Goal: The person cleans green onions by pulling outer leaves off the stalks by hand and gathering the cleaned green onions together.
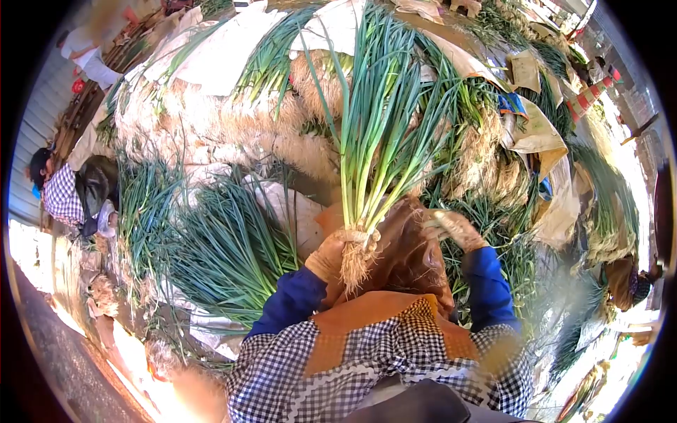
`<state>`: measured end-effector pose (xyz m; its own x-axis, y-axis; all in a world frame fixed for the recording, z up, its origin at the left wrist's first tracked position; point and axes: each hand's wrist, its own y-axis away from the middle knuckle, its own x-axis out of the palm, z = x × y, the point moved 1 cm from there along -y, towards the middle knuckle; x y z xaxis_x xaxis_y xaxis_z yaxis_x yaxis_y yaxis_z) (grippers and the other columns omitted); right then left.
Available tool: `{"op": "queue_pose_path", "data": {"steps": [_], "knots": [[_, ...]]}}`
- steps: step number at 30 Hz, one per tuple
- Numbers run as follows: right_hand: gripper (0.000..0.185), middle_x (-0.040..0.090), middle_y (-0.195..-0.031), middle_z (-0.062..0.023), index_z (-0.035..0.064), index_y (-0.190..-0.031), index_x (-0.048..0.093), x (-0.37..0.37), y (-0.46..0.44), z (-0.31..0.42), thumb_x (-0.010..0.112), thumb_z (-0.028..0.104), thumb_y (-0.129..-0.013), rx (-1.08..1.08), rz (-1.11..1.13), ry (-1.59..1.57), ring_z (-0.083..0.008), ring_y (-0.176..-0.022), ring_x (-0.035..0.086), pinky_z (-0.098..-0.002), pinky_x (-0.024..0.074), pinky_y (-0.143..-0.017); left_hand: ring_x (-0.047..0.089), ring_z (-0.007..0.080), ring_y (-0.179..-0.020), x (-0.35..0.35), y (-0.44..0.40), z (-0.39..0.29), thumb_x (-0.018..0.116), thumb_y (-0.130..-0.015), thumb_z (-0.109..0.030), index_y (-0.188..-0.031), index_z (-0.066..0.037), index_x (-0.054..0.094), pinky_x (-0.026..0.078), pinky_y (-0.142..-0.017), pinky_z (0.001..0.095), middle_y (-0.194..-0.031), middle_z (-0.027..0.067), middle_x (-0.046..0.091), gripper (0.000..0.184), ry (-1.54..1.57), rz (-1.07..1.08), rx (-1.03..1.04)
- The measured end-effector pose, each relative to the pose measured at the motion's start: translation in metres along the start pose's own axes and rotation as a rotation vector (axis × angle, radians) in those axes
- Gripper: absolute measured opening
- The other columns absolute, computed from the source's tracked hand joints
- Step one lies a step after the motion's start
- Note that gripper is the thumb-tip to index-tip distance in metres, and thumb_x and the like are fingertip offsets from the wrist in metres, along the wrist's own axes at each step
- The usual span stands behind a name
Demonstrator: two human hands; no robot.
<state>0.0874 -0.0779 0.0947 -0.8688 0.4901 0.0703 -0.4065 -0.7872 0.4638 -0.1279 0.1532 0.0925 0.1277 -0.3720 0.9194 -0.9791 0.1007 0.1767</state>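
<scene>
The left hand (333, 252) squeezes the onions (367, 169) by their white ends (355, 213), over the apron (412, 257). The right hand (457, 230) is by the apron's right side; I can't tell its grip. The leaves (377, 77) look light, bendy and easy to tear, so the firmer white ends seem best to hold.

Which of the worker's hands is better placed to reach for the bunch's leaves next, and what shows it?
Probably the right hand: it is off the bunch of green stalks, just beside it. The left hand is closed around the bunch near the roots, so it seems better suited to holding.
</scene>
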Motion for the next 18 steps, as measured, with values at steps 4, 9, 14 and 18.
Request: {"op": "queue_pose_path", "data": {"steps": [4,9,14,18], "knots": [[0.058,0.06,-0.109,-0.0215,-0.0002,-0.127,0.04,0.073,-0.038,0.004,0.052,0.042,-0.088,-0.231,0.115,-0.241,-0.0282,-0.092,0.063,-0.0304,0.0497,-0.071,0.061,0.019,-0.074,0.008,0.005,-0.005,0.057,-0.078,-0.007,-0.11,0.002,0.05,0.053,-0.066,0.0298,-0.09,0.0118,0.06,0.035,-0.073,-0.039,0.004],[0.028,0.065,-0.091,-0.0133,-0.0004,-0.103,0.058,0.083,-0.072,-0.006,0.055,0.024,-0.09,-0.171,0.0,-0.288,-0.0178,-0.066,0.062,-0.0259,0.048,-0.06,0.062,0.0207,-0.077,-0.02,0.004,0.009,0.059,-0.076,-0.008,-0.114,0.003,0.05,0.053,-0.068,0.0303,-0.093,0.0148,0.061,0.04,-0.184,-0.09,0.052],[0.022,0.063,-0.08,-0.0062,-0.0006,-0.088,0.063,0.103,-0.048,0.013,0.056,0.02,-0.089,-0.258,-0.463,-0.01,-0.0132,-0.065,0.057,-0.026,0.0436,-0.06,0.061,0.022,-0.09,0.011,-0.01,0.025,0.058,-0.075,-0.003,-0.117,0.003,0.051,0.051,-0.08,0.0324,-0.104,0.0117,0.061,0.043,-0.128,-0.103,0.099],[0.027,0.057,-0.063,-0.0024,0.0009,-0.08,0.062,0.104,-0.04,0.016,0.052,0.023,-0.091,-0.213,-0.523,-0.114,-0.0108,-0.059,0.053,-0.0248,0.0419,-0.057,0.061,0.0238,-0.091,-0.002,-0.027,0.052,0.056,-0.078,-0.008,-0.118,0.004,0.05,0.049,-0.083,0.0314,-0.102,0.0118,0.061,0.042,-0.513,-0.203,0.215]]}}
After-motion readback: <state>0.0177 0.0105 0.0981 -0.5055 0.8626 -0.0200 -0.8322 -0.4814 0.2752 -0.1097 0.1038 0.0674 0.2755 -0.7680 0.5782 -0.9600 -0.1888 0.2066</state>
